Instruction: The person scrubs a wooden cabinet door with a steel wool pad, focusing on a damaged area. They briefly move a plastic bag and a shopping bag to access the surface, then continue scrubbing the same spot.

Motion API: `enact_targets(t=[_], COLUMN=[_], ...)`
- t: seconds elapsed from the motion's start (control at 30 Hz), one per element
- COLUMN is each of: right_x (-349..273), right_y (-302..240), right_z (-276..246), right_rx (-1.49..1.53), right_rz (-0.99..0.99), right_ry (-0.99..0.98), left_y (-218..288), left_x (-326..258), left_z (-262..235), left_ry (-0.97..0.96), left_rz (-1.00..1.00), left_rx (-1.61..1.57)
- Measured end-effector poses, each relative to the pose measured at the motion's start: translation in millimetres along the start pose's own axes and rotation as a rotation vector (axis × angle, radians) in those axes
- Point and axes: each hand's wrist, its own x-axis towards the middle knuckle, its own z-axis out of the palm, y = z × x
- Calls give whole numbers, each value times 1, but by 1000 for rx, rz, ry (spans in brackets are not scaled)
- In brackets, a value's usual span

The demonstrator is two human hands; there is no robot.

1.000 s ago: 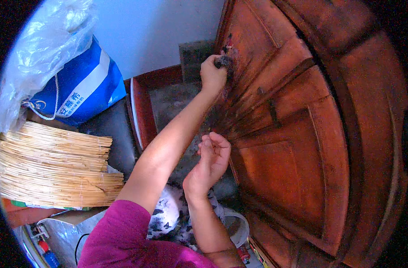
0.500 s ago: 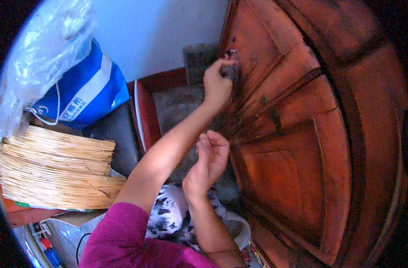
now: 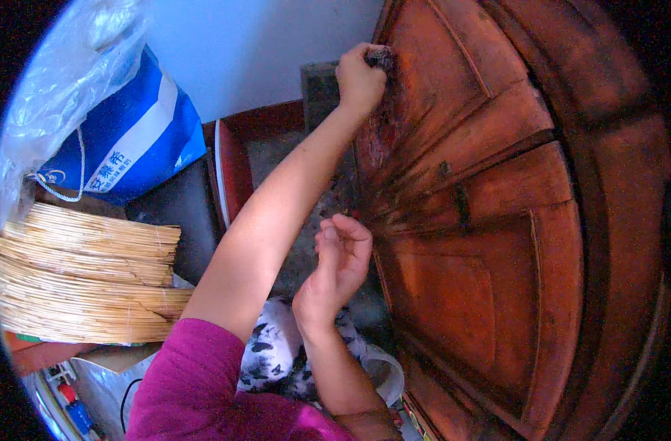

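My left hand [image 3: 361, 77], at the end of an arm stretched far forward, is closed round a dark, rough scouring pad [image 3: 382, 59]. The pad presses on the upper left part of a reddish-brown wooden panelled door [image 3: 453, 287]. Below it the wood shows a darker, blotchy patch [image 3: 383, 136]. My right hand [image 3: 334, 261] is held nearer to me, beside the door's left edge, with its fingers loosely curled and the thumb apart. Nothing shows in its palm; whether its fingertips touch the door edge cannot be made out.
On the left stand a blue bag [image 3: 141, 140] with a white cord, clear plastic sheeting [image 3: 71, 81] and a stack of thin straw-coloured sticks [image 3: 93, 279]. A white bucket [image 3: 385, 375] is by my right forearm. A pale wall [image 3: 262, 51] rises at the back.
My left hand has moved up along the door with the scouring pad, baring the dark patch below it. My right hand has hardly shifted. The view has turned slightly.
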Motion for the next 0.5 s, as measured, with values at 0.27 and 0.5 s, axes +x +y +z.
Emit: enact_targets(t=[0.27, 0.5], right_x=[18, 2], right_y=[-8, -3], right_z=[-10, -1], right_rx=[-22, 1], right_rz=[20, 14], right_ry=[79, -15], left_y=[38, 1], left_x=[-89, 4], left_z=[-2, 9], left_ry=[-116, 56], left_rz=[92, -91], left_rx=[-230, 41])
